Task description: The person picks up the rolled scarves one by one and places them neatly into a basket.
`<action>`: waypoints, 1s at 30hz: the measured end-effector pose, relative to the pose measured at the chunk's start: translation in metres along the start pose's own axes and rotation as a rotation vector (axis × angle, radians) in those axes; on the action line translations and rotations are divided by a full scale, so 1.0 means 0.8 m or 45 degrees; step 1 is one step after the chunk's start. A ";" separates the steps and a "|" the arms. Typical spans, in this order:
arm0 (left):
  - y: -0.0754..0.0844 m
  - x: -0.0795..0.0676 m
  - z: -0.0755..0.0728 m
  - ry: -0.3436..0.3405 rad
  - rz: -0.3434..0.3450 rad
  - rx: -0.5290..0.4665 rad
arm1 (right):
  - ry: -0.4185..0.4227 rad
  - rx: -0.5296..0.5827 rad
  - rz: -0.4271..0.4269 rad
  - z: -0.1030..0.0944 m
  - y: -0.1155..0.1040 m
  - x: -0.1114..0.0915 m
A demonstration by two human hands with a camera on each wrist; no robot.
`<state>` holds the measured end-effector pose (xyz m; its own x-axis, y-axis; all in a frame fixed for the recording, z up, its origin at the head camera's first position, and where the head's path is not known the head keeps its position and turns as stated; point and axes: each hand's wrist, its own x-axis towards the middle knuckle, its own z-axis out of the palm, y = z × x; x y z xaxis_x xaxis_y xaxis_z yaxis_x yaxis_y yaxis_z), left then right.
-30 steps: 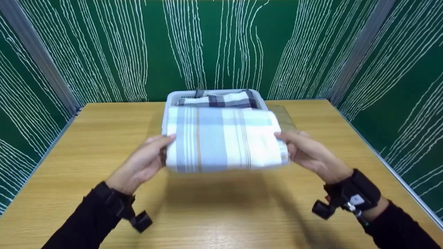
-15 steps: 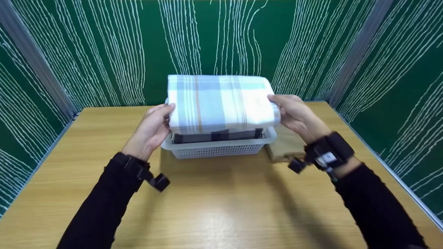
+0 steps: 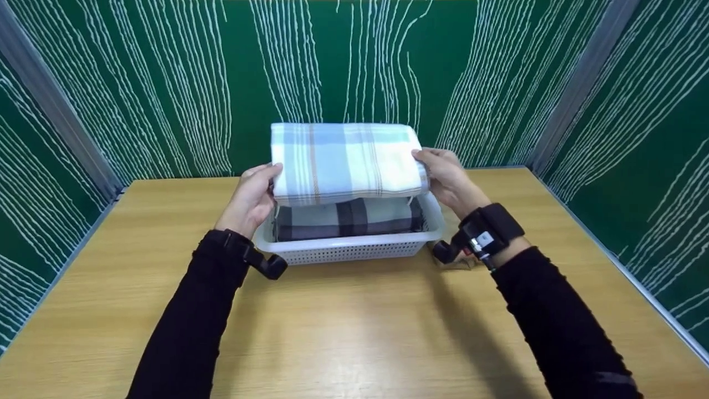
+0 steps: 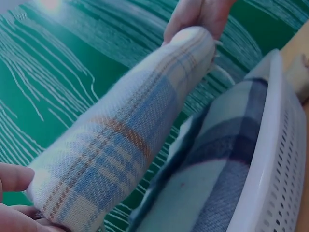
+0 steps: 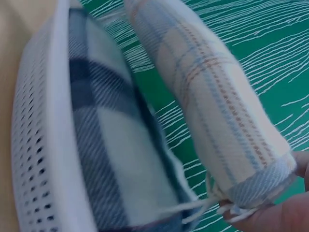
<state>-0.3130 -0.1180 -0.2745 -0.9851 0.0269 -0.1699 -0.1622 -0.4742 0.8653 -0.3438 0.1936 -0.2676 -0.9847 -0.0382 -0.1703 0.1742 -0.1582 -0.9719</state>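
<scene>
A folded plaid scarf [image 3: 343, 160] in light blue, white and tan is held up by its two short ends above a white plastic basket [image 3: 354, 242]. My left hand [image 3: 252, 195] pinches its left end, thumb on top. At the other end my right hand [image 3: 450, 176] grips it the same way. Inside the basket lies a dark-and-pale checked folded cloth [image 3: 349, 219], partly hidden by the scarf in the head view. Both wrist views show a gap between the scarf [image 4: 116, 130] and the checked cloth [image 5: 116, 125]. Loose fringe threads [image 5: 207, 203] hang from the scarf's right end.
A tan folded cloth [image 3: 457, 261] lies on the wooden table [image 3: 343, 332] right of the basket, mostly behind my right wrist. Green panels [image 3: 371, 66] with white wavy lines stand at the back and both sides.
Both hands carried the scarf forward and up over the basket, then drew it slightly left. The basket's front and the checked cloth came into view beneath it.
</scene>
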 end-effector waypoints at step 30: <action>-0.043 0.022 -0.022 0.111 -0.166 0.345 | -0.005 -0.263 0.126 -0.011 0.054 0.026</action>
<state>-0.3237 -0.1164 -0.3156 -0.9482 -0.0090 -0.3174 -0.3078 -0.2193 0.9258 -0.3565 0.1944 -0.3148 -0.9628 -0.0471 -0.2662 0.2638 0.0520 -0.9632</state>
